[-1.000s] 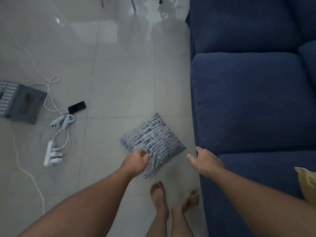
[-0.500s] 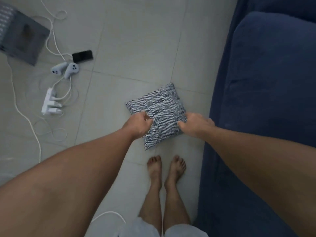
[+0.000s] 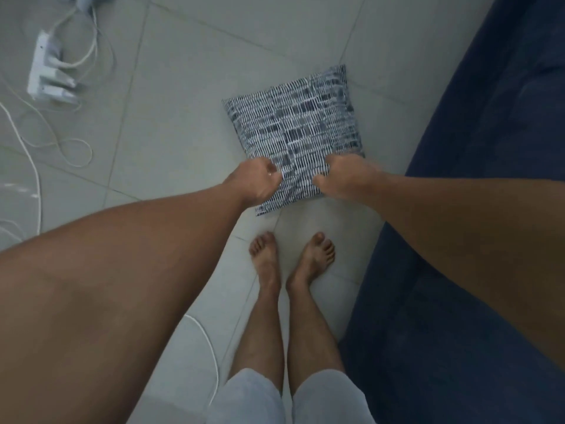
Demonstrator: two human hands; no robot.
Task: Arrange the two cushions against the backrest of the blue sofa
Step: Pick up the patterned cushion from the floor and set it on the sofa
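Gripping the patterned cushion (image 3: 293, 130) on the tiled floor (image 3: 183, 117), left hand (image 3: 256, 185) and right hand (image 3: 345, 179) clench its near edge. The blue sofa (image 3: 489, 209) sits just beside it

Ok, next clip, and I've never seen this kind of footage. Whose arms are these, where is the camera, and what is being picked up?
There is no machine here. A person wears one wide-angle camera on the head, looking down, so you see their own arms, legs and bare feet. The left hand and right hand both have their fingers closed on the near edge of a patterned cushion, blue and white, which lies on the tiled floor. The blue sofa runs along the right side. At top left, a white power strip with cables lies on the floor. Only one cushion shows in this picture.
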